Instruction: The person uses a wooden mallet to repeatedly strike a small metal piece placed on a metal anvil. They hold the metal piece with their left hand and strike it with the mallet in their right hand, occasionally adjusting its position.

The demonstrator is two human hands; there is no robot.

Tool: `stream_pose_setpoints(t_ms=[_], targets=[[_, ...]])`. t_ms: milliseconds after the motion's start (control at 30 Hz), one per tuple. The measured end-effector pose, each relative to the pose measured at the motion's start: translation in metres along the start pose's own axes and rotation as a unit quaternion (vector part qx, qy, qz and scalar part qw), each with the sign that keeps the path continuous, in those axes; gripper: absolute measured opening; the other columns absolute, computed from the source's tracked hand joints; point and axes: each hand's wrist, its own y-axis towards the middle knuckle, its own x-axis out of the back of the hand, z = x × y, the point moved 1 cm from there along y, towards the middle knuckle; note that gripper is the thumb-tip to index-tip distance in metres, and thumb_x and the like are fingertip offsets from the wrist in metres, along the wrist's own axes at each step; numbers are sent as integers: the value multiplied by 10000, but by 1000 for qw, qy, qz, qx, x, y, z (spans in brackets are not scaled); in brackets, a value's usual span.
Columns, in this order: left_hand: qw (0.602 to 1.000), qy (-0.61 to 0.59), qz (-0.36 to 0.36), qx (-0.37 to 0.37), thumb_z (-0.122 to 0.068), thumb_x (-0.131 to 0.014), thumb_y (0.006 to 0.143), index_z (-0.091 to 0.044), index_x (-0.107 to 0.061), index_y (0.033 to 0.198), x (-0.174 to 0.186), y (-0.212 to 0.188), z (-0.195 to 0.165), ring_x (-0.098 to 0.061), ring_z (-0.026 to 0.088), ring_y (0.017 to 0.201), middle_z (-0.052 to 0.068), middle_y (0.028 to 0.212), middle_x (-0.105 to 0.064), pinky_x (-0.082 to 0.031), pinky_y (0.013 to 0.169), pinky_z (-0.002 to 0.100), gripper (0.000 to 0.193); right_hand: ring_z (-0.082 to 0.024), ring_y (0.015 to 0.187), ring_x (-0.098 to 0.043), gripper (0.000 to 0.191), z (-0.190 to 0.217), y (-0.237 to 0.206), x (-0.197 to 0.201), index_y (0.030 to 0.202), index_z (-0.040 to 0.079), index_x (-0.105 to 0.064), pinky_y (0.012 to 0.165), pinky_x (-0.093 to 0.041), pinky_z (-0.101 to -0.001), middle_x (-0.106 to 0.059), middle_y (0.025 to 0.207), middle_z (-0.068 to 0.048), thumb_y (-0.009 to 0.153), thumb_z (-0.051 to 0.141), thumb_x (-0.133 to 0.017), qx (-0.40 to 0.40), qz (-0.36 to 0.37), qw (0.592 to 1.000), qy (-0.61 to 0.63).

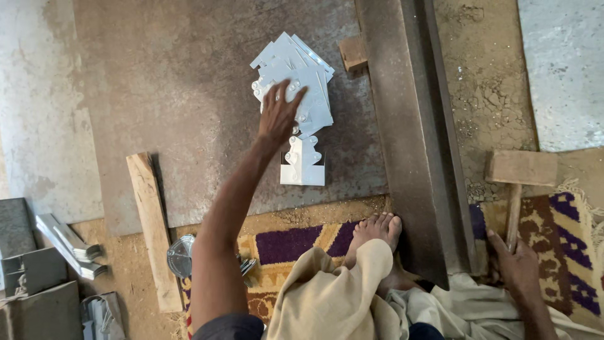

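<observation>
Left hand [279, 113] reaches far forward toward 12 o'clock, arm nearly straight from the lower left of the frame, wrist flat, palm down. Its fingers [296, 99] are spread and loose, resting on top of a fanned stack of white sheet-metal brackets [301, 82], pressing rather than gripping; nothing is closed in the hand. The stack lies on a rusty steel floor plate [189, 94] at about 12 o'clock from the person, corners splayed toward 1 o'clock. One more white bracket [303, 162] lies just below the stack at its 6 o'clock, touching or just beside it, its flat face up with small round bumps showing. Right hand [517, 261] is low at 4 o'clock, fingers wrapped around the handle of a wooden mallet [520, 173]; the mallet head lies at the hand's 12 o'clock on a patterned purple and tan rug [566, 233]. A long dark steel angle bar [415, 138] runs from the top edge down toward 5 o'clock between the two hands. A bare foot [376, 232] rests against the bar's left side at 6 o'clock, with light cloth draped over the leg. A small wood block [353, 53] sits at 1 o'clock of the stack, beside the bar. A wooden plank [153, 226] lies at 8 o'clock, and grey folded metal pieces [69, 247] are at 9 o'clock, well apart from the hands.
</observation>
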Motion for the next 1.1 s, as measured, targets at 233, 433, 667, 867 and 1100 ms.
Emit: stream_pose_setpoints(t_ms=[233,433,667,867,1100], targets=[[955,198,50,-217,-226,-626,955,-322,-540,1384,-10,61,-17,-234,318,1526,62,1609,-318,-221,1219,565,448,-161,410,-405,361,-2,1,-3,822,44,-525,373,-326,-356,-463,562,-38,1018,312,-665,4,5,999,49],[952,181,101,-225,-236,-690,978,-153,-681,1162,20,105,-20,-645,275,1160,95,1107,-726,-404,1121,512,202,-167,417,-440,399,8,-5,-3,813,18,-540,381,-352,-357,-494,569,-59,1025,326,-677,-2,-12,1000,-5],[953,-276,22,-123,-173,-798,929,-68,-697,1016,54,115,-2,-714,294,767,140,838,-729,-530,682,466,170,-174,423,-444,417,17,-13,1,825,11,-566,402,-355,-370,-493,561,-62,1026,362,-666,9,-8,1000,-3],[941,-302,-132,-72,-146,-659,1003,-45,-605,1005,39,106,-23,-695,344,768,187,857,-710,-485,649,479,115,-149,437,-461,355,19,-16,3,842,36,-591,403,-375,-355,-526,583,-36,1000,343,-675,-28,-29,999,-19],[834,-536,-84,-99,-195,-633,1080,-49,-659,1174,60,93,-84,-725,287,890,138,1024,-745,-592,725,400,175,-162,429,-455,378,20,-11,5,813,65,-551,393,-375,-352,-512,586,-54,998,379,-649,-48,18,998,46]])
